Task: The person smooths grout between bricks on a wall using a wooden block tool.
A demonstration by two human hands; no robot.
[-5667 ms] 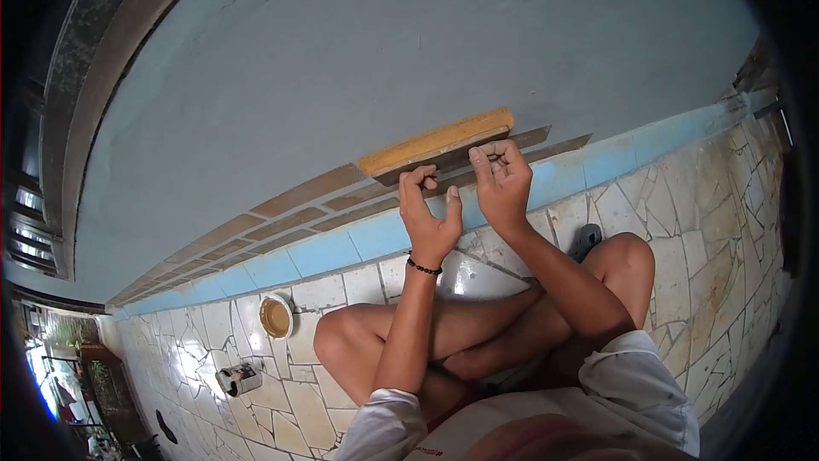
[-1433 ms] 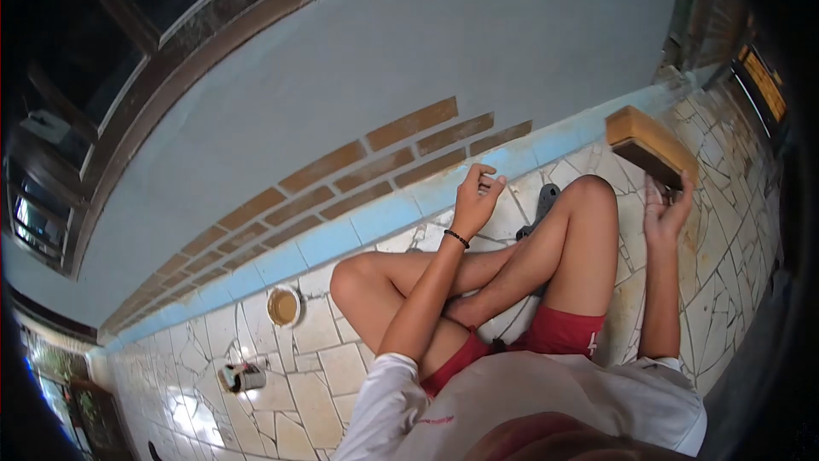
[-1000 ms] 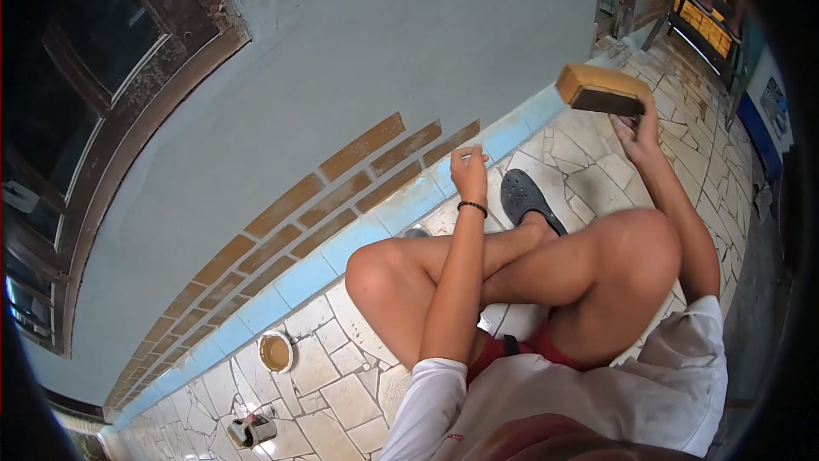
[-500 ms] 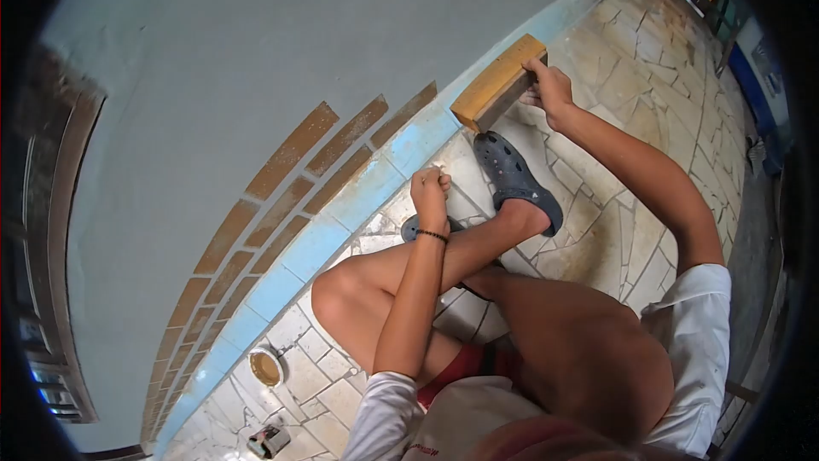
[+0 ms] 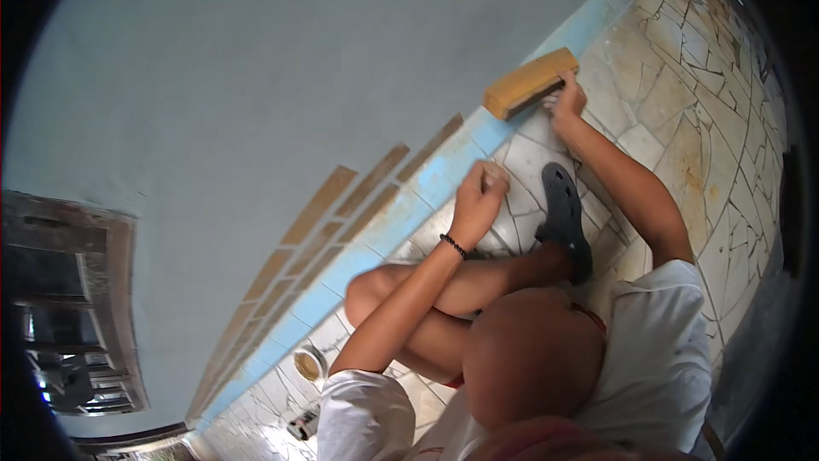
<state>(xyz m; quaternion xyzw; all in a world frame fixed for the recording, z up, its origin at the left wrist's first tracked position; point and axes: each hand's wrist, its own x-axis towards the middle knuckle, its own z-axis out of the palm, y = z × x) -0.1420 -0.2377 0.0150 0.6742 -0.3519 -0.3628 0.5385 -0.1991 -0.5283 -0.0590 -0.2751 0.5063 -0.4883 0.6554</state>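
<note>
Right hand (image 5: 566, 103) grips the yellow block (image 5: 529, 83); left hand (image 5: 479, 197) is curled into a loose fist.

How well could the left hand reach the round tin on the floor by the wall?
Probably yes: the left hand need only swing back around the knee to the tin; nothing else lies between.

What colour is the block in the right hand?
The block is ochre yellow with a dark lower edge; the head view shows it.
</note>
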